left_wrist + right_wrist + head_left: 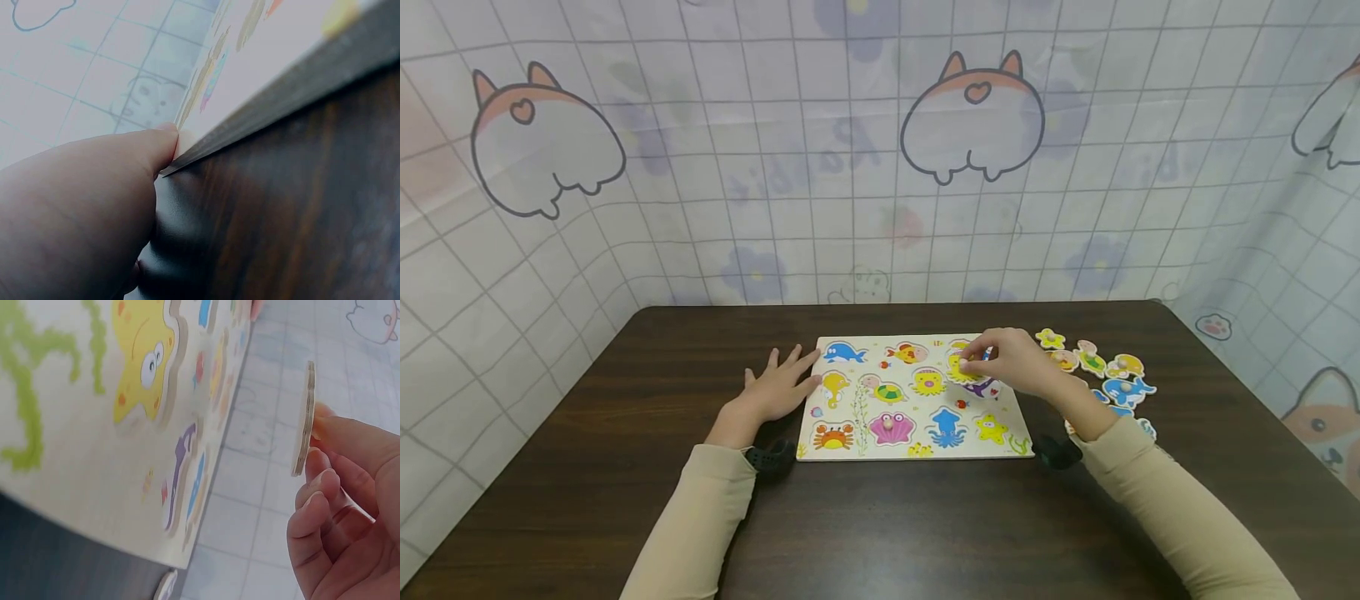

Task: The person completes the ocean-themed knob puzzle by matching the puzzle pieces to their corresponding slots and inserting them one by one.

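My right hand pinches a yellow puzzle piece by its knob, above the upper right of a wooden puzzle board. In the right wrist view the piece is edge-on and clear of the board, held between thumb and fingertips. Its picture is partly covered by the fingers in the head view. My left hand lies with spread, straight fingers at the board's left edge; its thumb touches the corner in the left wrist view. A pink shell piece with a knob sits in the board's lower middle.
Several loose knobbed pieces lie in a cluster right of the board, among them a blue whale and a small yellow one. The dark wooden table meets a tiled-pattern curtain at the back.
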The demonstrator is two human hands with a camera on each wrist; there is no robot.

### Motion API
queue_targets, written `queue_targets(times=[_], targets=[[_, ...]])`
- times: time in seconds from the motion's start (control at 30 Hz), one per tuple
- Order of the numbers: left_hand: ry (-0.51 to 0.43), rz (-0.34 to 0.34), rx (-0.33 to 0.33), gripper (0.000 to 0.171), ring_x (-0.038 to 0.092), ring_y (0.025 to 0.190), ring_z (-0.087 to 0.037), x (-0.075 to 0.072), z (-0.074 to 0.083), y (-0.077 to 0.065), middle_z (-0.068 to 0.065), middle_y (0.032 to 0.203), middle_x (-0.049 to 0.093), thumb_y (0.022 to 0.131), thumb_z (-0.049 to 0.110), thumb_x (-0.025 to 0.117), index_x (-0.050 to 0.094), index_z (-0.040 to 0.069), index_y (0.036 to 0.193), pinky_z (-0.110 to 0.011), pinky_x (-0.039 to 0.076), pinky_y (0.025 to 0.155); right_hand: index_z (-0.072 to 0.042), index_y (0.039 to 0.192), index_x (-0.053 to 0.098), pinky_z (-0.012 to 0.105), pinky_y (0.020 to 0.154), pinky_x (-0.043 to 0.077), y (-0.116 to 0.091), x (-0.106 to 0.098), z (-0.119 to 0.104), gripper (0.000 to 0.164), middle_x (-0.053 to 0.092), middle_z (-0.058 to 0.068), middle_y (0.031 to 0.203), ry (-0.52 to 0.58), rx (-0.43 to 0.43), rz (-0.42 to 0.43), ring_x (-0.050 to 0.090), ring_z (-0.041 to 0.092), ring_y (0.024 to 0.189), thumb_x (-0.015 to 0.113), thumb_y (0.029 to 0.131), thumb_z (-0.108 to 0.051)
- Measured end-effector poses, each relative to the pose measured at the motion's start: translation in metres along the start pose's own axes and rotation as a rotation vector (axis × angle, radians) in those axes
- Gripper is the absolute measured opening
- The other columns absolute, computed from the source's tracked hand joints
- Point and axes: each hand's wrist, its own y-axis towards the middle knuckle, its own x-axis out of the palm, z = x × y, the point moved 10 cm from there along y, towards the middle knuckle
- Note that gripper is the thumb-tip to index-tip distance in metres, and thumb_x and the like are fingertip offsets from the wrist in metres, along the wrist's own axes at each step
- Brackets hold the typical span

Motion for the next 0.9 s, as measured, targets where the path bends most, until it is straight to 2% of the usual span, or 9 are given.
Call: queue_targets(times=[0.2, 0.43, 0.67, 0.9], targets=[[0.001, -0.01, -0.006, 0.066, -0.004, 0.152, -0.052, 0.001, -0.001, 0.0, -0.02, 0.17, 0.008, 0.11, 0.048, 0.04, 0.021, 0.02, 0.166, -0.08, -0.004, 0.109, -0.004, 0.104, 0.08, 0.032, 0.061, 0.047, 0.007, 0.01, -0.002, 0.017, 0.07, 0.003, 0.092, 0.012, -0.002, -0.032, 0.053, 0.018, 0.068, 0.079, 0.093, -0.016], [-0.005, -0.004, -0.006, 0.065, -0.003, 0.151, -0.052, 0.0, 0.0, 0.0, -0.021, 0.169, 0.009, 0.11, 0.045, 0.042, 0.023, 0.018, 0.166, -0.081, -0.004, 0.108, -0.006, 0.103, 0.08, 0.031, 0.064, 0.048, 0.015, 0.023, 0.002, 0.016, 0.072, 0.002, 0.094, 0.007, 0.033, -0.071, 0.055, 0.018, 0.073, 0.079, 0.093, -0.018], [-0.006, -0.004, -0.01, 0.065, -0.003, 0.152, -0.052, 0.001, 0.0, 0.0, -0.02, 0.17, 0.009, 0.11, 0.046, 0.042, 0.023, 0.019, 0.166, -0.08, -0.004, 0.109, -0.009, 0.1, 0.08, 0.034, 0.073, 0.047, 0.024, 0.036, -0.004, 0.013, 0.072, -0.001, 0.091, -0.037, 0.029, -0.113, 0.056, 0.018, 0.081, 0.079, 0.093, -0.019], [-0.002, -0.008, -0.005, 0.065, -0.004, 0.151, -0.052, 0.002, -0.001, 0.0, -0.02, 0.17, 0.009, 0.11, 0.048, 0.041, 0.022, 0.02, 0.166, -0.081, -0.004, 0.108, -0.008, 0.101, 0.081, 0.033, 0.074, 0.047, 0.03, 0.042, -0.01, 0.016, 0.072, -0.001, 0.09, -0.036, 0.03, -0.131, 0.056, 0.018, 0.08, 0.08, 0.092, -0.02]])
